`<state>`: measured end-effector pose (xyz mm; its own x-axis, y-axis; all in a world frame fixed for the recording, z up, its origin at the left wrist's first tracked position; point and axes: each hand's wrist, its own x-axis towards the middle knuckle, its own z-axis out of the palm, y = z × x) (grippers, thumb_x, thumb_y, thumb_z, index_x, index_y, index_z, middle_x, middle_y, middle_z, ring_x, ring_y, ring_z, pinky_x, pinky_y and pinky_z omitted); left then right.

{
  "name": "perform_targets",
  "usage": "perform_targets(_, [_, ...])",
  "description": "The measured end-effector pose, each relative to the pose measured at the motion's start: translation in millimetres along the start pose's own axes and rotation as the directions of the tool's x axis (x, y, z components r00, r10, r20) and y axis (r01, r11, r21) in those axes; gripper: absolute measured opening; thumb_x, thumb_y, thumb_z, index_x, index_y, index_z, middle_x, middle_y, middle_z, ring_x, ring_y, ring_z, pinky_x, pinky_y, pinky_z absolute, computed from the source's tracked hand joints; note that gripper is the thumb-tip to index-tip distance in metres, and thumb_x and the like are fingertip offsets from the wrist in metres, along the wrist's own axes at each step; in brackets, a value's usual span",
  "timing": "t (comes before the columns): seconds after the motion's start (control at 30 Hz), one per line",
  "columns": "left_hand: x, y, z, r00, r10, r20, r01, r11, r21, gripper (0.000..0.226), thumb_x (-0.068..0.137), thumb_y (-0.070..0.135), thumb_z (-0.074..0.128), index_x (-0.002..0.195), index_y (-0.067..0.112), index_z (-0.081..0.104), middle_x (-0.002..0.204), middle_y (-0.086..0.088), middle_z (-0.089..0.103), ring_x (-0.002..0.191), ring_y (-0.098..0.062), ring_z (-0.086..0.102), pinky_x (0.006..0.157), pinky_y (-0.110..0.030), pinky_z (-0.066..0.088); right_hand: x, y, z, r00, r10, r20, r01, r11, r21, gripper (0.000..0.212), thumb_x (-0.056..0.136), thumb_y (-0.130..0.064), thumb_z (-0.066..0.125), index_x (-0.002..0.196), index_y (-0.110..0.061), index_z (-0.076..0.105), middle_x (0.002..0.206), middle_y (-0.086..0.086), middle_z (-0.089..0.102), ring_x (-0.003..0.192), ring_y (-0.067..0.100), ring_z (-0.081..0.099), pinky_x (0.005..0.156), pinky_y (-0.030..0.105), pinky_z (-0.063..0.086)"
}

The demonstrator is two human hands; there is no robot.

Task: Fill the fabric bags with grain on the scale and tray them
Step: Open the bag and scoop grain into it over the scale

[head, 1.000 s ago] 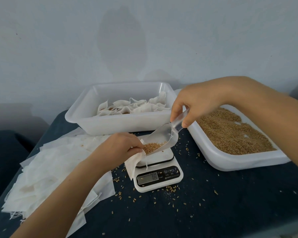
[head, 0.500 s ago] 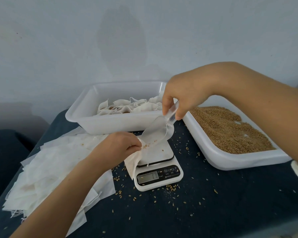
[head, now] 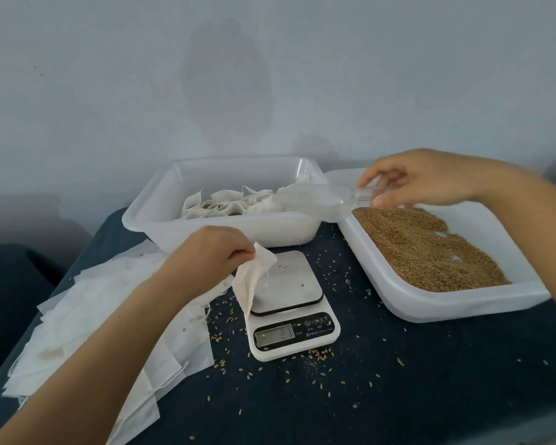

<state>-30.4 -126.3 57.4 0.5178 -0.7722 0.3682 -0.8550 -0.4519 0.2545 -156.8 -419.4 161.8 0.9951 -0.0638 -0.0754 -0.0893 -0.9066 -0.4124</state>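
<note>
My left hand [head: 212, 252] pinches the top of a white fabric bag [head: 251, 281], which hangs at the left edge of the small white scale [head: 289, 303]. My right hand [head: 421, 178] holds the handle of a clear plastic scoop [head: 318, 200] over the far end of the grain tray [head: 463, 300], which is filled with brown grain [head: 424, 248]. The scoop looks empty and lies level, pointing left. A few grains lie on the scale's plate. The display shows digits that I cannot read surely.
A white tub [head: 161, 207] behind the scale holds several filled bags [head: 238, 203]. A heap of flat empty bags [head: 93, 316] lies at the left on the dark blue cloth [head: 398, 396]. Loose grains are scattered around the scale. A pale wall stands close behind.
My right hand tipped the grain into the bag, then carried the emptied scoop back right to the grain tray. My left hand still pinches the bag, now slightly lifted at the scale's edge.
</note>
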Motion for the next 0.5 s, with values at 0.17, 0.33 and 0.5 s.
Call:
perform_targets(0.17, [29.1,12.8,3.2,0.998,0.050,0.032,-0.052,0.996,0.077,0.016,0.086,0.014,0.059,0.077,0.006,0.067,0.074,-0.002,0.064,0.072,-0.017,0.054,0.068,-0.020,0.035,0.0,64.4,31.4,0.944,0.292,-0.154,-0.284,0.956,0.072,0.032,0.093,-0.029,0.061,0.124,-0.019,0.059,0.088,-0.001,0.068,0.077,0.012,0.065,0.068,0.025,0.050])
perform_targets(0.33, [51.0,31.9,31.5,0.990,0.069,0.122,-0.076,0.995,0.057,0.016,0.090,0.021,0.054,0.091,0.016,0.069,0.092,0.006,0.065,0.088,-0.012,0.056,0.080,-0.024,0.041,6.8,90.3,64.6,0.867,0.484,-0.116,-0.468,0.872,0.140,0.026,0.093,-0.042,0.057,0.095,-0.016,0.063,0.084,0.002,0.067,0.077,0.018,0.065,0.075,0.035,0.052])
perform_targets(0.5, [54.3,37.2,56.6,0.984,0.071,0.164,-0.088,0.992,0.093,0.024,0.093,0.025,0.051,0.114,0.022,0.063,0.111,0.006,0.062,0.106,-0.014,0.053,0.089,-0.029,0.041,14.2,98.6,79.5,0.818,0.562,-0.125,-0.560,0.827,0.052,0.036,0.094,-0.042,0.054,0.082,-0.009,0.061,0.080,0.007,0.063,0.075,0.022,0.060,0.067,0.031,0.044])
